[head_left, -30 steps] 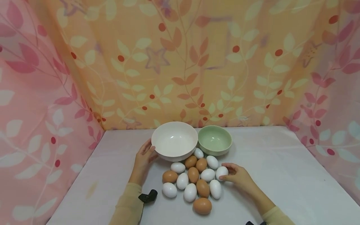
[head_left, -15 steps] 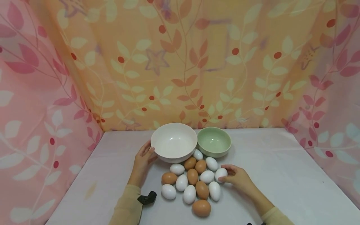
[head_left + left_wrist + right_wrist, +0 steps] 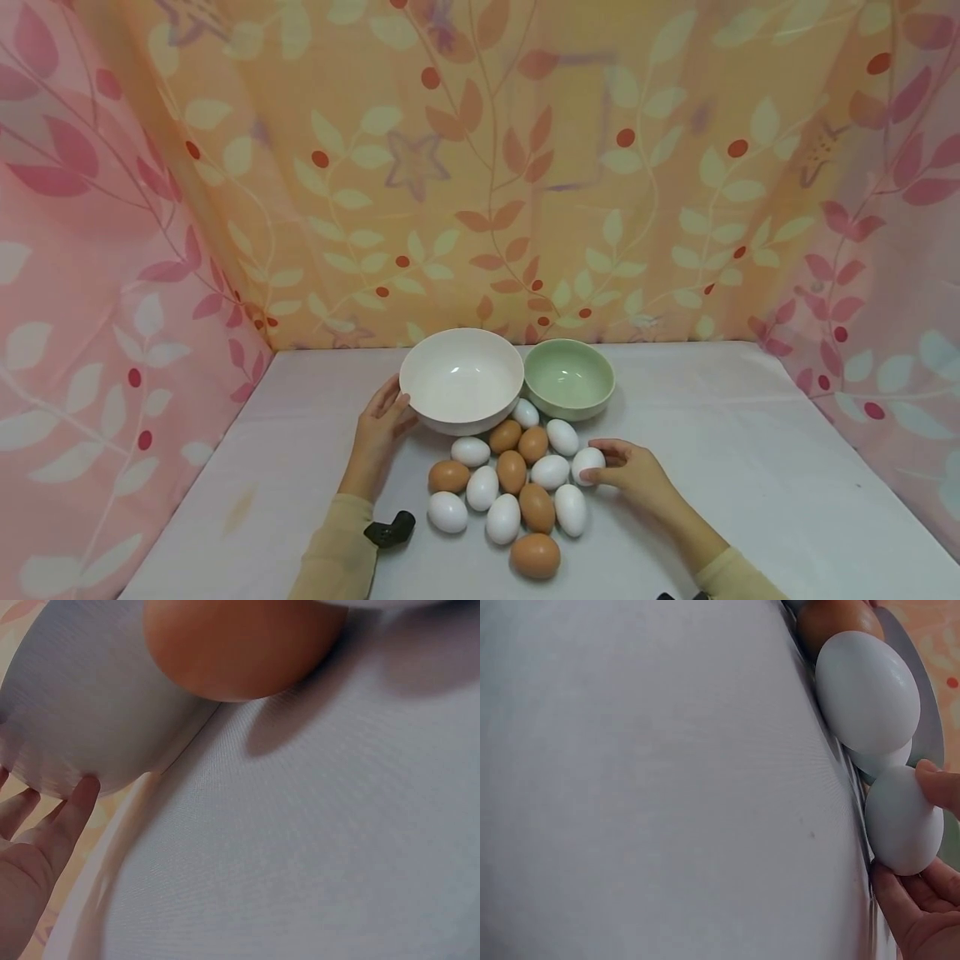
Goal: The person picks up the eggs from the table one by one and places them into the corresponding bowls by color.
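At the back of the table a large white bowl (image 3: 461,383) stands beside a smaller green bowl (image 3: 568,382). The fingers of my left hand (image 3: 377,437) rest against the white bowl's left side; the left wrist view shows fingertips touching the outer wall of this bowl (image 3: 97,705). My right hand (image 3: 641,479) pinches a white egg (image 3: 587,464) at the right edge of the egg group. Thumb and fingers lie on opposite sides of that egg (image 3: 900,821) in the right wrist view. Several white and brown eggs, such as a brown egg (image 3: 536,556), lie before the bowls.
A white cloth (image 3: 750,467) covers the table. Patterned curtains (image 3: 525,167) close it in at the back and both sides. A black device (image 3: 390,530) sits at the left wrist. Inside both bowls only bare surface shows.
The whole head view has shifted slightly. Both hands, the bowls and the eggs keep the same places relative to one another.
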{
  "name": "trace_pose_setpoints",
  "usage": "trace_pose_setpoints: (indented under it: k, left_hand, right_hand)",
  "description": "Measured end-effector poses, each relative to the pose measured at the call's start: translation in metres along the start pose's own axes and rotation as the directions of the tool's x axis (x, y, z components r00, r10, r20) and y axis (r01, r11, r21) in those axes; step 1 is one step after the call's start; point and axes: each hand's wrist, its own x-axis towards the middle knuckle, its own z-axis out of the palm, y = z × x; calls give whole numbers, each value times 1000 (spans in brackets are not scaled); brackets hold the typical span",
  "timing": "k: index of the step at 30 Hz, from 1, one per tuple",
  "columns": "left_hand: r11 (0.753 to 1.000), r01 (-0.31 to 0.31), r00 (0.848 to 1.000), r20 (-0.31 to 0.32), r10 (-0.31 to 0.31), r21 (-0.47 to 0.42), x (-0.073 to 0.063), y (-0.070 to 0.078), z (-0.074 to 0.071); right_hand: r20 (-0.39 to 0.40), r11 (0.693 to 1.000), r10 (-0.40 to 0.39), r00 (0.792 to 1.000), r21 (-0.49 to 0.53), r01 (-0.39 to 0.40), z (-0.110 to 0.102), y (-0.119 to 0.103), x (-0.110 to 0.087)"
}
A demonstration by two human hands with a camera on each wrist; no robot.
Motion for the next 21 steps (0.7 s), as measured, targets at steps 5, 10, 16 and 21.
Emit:
trace_pose_setpoints:
  k: [5, 10, 16, 21]
  left_hand:
    - [1000, 1, 1000, 7, -1, -6, -1, -1, -1]
    - [1000, 2, 1000, 5, -2, -29, -2, 0, -1]
    - [1000, 7, 1000, 11, -7, -25, -3, 3, 1]
    - [1000, 14, 1000, 0, -14, -18, -2, 0, 1]
  right_hand:
    - [-7, 1000, -5, 1000, -5, 5, -2, -4, -1]
    - [-6, 1000, -9, 1000, 4, 9, -6, -15, -2]
    - [1, 999, -43, 999, 13, 43, -11, -30, -4]
    - [8, 999, -47, 999, 17, 47, -13, -36, -3]
